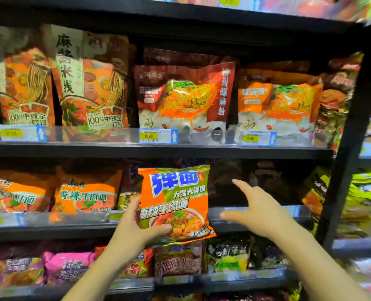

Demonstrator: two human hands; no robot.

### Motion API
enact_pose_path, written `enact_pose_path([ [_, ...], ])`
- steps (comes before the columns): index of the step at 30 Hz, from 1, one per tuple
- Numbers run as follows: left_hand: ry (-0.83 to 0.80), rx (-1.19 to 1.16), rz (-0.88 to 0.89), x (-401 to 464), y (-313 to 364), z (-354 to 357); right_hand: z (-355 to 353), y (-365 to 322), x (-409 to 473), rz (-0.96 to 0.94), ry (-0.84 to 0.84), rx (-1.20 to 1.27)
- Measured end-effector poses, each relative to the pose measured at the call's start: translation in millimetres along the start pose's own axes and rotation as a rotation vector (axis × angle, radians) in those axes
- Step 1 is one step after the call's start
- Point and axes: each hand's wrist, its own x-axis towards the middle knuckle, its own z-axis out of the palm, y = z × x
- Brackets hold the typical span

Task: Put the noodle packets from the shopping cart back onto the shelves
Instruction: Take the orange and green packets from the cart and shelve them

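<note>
Stocked goods fill the display: two tall orange rice-noodle bags (91, 83) stand upright at upper left, with a red pouch (184, 96) and an orange pouch (280, 101) of the same design to their right. Yellow price tags reading 9.90 (148, 136) sit beneath them, each beside a blue arrow label (174, 136). Lower down are orange beef-noodle packs (87, 196) and blurred pink packets (69, 266). A black upright post (351, 118) stands at right, with lime-green packets (369, 183) beyond it.

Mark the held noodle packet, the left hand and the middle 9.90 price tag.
held noodle packet (175, 200): head view, centre of front face.
left hand (136, 227): head view, back of the hand.
middle 9.90 price tag (148, 136): head view, yellow price patch.
</note>
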Motion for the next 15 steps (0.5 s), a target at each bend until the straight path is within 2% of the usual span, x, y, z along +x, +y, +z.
enact_pose_path([
  [7, -0.014, 0.080, 0.056, 39.1, 2.7, 46.9, -12.2, 42.7, 5.0, -0.035, 0.012, 0.065],
  [11, 0.031, 0.133, 0.084, 62.5, 6.0, 75.9, -15.7, 65.5, 15.5, -0.083, -0.007, 0.109],
  [15, 0.099, 0.213, 0.042, 89.0, 2.3, 94.4, -20.5, 84.6, 31.2, -0.137, -0.006, 0.077],
])
